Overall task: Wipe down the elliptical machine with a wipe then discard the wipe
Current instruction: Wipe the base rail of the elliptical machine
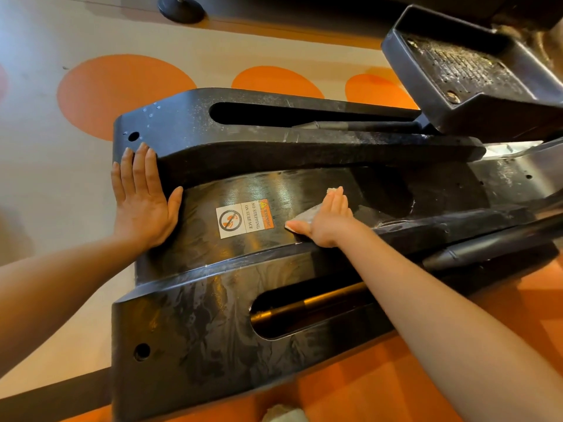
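Black plastic, streaked and dusty, makes up the rear base of the elliptical machine (274, 208), and your right hand (327, 222) lies flat on its middle panel with fingers straight and together, pressing the wipe (304, 216) against the surface; only its pale edges show, at about nine and twelve o'clock from the hand. Your left hand (143, 202) is spread flat at the machine's end, at nine o'clock from the wipe, fingers straight and slightly apart, holding nothing and bracing you. The main risk, as I judge it, is the wipe slipping out from under your flat palm, since nothing pinches it; a fast stroke could leave it bunched behind. It could also snag and lift the warning sticker (245, 219) just at nine o'clock from it if you drag across its edge. Watch the two long slots (304, 112) in the side rails: fingers or the wipe could catch on the bars inside them. Leaning hard on the left hand could let it slide on the damp sheen. By count: one wipe, one sticker, two hands, two slotted rails, one foot pedal (469, 71) at one o'clock, three orange floor circles (122, 86), and something pale at six o'clock that I cannot identify.
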`<state>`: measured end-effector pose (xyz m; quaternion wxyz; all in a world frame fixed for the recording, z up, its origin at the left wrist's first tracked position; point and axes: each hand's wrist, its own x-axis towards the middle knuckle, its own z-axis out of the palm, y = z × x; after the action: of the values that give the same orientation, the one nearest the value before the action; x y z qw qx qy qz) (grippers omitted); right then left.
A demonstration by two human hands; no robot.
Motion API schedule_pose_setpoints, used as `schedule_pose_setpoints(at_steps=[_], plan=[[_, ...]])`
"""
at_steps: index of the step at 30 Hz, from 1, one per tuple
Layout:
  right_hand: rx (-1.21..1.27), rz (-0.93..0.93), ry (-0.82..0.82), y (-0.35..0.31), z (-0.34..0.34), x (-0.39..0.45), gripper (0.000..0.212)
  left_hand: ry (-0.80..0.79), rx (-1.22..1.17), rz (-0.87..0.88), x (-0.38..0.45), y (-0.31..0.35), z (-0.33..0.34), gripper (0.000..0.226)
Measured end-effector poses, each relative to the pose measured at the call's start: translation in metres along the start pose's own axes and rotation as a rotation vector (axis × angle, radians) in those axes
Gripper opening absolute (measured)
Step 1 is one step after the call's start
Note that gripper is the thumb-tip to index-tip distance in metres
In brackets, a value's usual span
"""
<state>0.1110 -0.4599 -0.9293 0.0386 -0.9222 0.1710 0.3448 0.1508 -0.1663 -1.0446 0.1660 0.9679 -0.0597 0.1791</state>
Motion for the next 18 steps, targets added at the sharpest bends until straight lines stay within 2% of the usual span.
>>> schedule_pose_setpoints(at_steps=[6, 11, 18], plan=[[0.186, 0.189, 0.094, -0.022, 0.013, 0.005, 0.107, 0.004, -0.001, -0.003, 0.0, 0.0, 0.0, 0.078], [0.4, 0.32, 0.155, -0.041, 0.013, 0.016, 0.104, 0.008, 0.0, -0.008, -0.001, 0.002, -0.001, 0.078], [0.67, 0.516, 0.221, -0.03, 0.002, 0.039, 0.102, 0.014, -0.01, -0.01, 0.0, 0.001, -0.001, 0.077]])
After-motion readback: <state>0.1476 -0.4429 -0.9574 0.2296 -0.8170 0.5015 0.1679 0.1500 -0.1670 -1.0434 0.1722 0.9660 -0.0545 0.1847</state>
